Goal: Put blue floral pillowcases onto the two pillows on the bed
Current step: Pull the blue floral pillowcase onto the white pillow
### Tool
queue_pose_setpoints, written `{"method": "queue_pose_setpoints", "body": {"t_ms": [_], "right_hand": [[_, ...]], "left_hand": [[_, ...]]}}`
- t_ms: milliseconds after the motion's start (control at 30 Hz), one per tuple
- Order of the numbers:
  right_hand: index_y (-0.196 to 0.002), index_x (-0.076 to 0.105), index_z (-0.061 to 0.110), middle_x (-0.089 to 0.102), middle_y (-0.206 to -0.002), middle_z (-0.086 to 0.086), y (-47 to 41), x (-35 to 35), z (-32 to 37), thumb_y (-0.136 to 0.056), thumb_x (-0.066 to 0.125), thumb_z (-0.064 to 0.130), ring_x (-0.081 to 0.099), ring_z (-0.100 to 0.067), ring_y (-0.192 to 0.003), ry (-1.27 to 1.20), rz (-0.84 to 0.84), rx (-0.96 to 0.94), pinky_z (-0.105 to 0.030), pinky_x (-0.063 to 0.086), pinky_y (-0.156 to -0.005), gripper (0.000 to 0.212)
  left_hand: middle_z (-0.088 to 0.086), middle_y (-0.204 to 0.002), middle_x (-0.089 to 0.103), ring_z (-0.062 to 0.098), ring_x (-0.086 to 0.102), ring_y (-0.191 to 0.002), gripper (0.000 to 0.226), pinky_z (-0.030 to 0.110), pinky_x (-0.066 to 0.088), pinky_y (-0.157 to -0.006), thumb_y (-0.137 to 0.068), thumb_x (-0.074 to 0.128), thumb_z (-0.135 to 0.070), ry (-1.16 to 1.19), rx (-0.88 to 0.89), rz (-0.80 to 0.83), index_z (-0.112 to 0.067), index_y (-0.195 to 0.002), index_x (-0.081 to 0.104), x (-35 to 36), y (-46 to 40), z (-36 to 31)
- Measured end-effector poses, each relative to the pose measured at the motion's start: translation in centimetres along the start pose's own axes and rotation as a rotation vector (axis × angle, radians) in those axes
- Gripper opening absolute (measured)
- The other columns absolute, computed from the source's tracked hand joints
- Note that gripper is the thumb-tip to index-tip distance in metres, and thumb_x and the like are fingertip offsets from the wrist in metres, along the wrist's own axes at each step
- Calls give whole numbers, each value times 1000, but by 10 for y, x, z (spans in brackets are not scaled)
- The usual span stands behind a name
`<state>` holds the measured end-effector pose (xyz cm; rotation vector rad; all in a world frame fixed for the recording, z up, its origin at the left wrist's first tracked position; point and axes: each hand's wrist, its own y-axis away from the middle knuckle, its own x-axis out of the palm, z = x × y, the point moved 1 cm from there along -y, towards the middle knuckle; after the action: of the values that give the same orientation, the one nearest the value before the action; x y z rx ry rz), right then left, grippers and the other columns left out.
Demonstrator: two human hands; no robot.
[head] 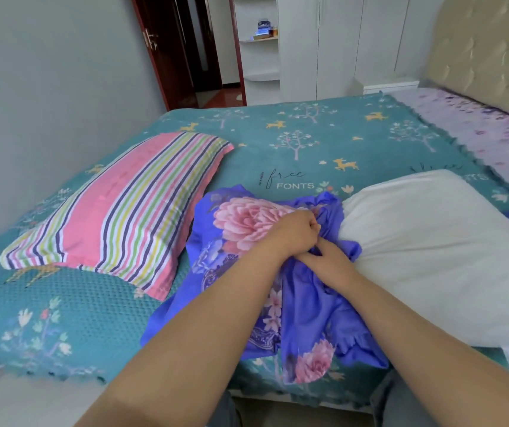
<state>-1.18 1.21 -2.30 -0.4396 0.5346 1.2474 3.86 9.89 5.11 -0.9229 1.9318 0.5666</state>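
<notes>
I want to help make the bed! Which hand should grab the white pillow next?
Probably the right hand: it lies beside the white pillow. The left hand is fisted on the blue floral pillowcase, so it can keep holding that.

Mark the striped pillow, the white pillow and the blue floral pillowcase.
striped pillow (117, 217): head view, middle of its pink band.
white pillow (438, 254): head view, centre of its top.
blue floral pillowcase (247, 220): head view, large pink flower.

You see a blue pillowcase (305, 306) with pink peonies, a plain white pillow (438, 257), a pillow (117, 217) striped pink, green, yellow and navy, and a teal bedspread (324, 140) with yellow deer; the far sheet (478, 127) looks lilac-flowered.
</notes>
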Motion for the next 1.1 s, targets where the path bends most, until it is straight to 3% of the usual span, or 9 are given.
{"method": "queue_pose_setpoints", "body": {"t_ms": [167,267,367,467,567,700,767,967,1100], "right_hand": [[-66,52,16,56,-73,-7,-7,-4,9,-79,56,33,54,-23,-76,-71,-241,11,-35,42,-70,22],[-68,57,5,51,-71,-11,-14,-26,-4,-89,58,16,45,-18,-70,-406,-513,211,-28,38,-60,24],[-82,64,1,56,-76,-11,-15,-28,-7,-90,57,14,48,-17,-73,-647,-590,311,-25,41,-57,16],[-81,63,-3,56,-74,-13,-14,-17,-1,-91,55,18,47,-19,-73,-574,-587,280,-29,38,-68,24],[-63,51,11,48,-63,-4,-9,-8,9,-91,56,19,44,-19,-70,-420,-452,143,-29,35,-67,30],[-66,54,14,53,-66,-2,-3,3,8,-92,58,27,49,-17,-70,-225,-228,7,-33,40,-71,29],[-70,57,11,55,-71,-3,-2,6,5,-92,58,28,51,-17,-73,-194,-199,-20,-35,42,-74,28],[-84,66,15,64,-82,-2,1,5,2,-93,57,17,57,-12,-81,-444,-245,26,-24,41,-80,13],[-87,67,18,65,-92,-3,3,10,-2,-92,57,17,58,-12,-86,-518,-229,29,-26,44,-86,11]], "left_hand": [[19,-101,63,33,57,-96,16,31,42,-79,-93,46,-15,122,-15,-204,-8,-91,60,-6,17,9],[16,-120,51,35,46,-108,30,41,37,-92,-88,52,-25,-175,-43,-516,-12,-115,54,-18,29,27],[11,-129,44,33,42,-116,54,43,39,-89,-87,54,-48,-481,-180,-481,-14,-128,44,-25,41,41],[8,-121,50,32,46,-112,34,40,38,-85,-91,52,-31,-614,-153,-460,-16,-122,52,-19,46,50],[11,-116,56,32,50,-110,31,39,40,-84,-88,45,-8,-591,-162,-372,-11,-118,54,-10,52,70],[19,-111,62,36,56,-103,23,40,44,-82,-93,46,-18,-102,-347,-398,-3,-106,58,-11,53,97],[22,-111,61,38,56,-102,28,42,43,-81,-96,44,-23,-25,-342,-401,1,-104,55,-11,49,94],[17,-125,51,34,49,-115,81,40,41,-94,-79,53,-67,-324,-189,-220,-2,-127,43,-5,47,58],[14,-119,59,31,56,-110,41,34,44,-84,-91,56,-36,-458,-174,-157,-4,-118,55,1,43,49]]}}
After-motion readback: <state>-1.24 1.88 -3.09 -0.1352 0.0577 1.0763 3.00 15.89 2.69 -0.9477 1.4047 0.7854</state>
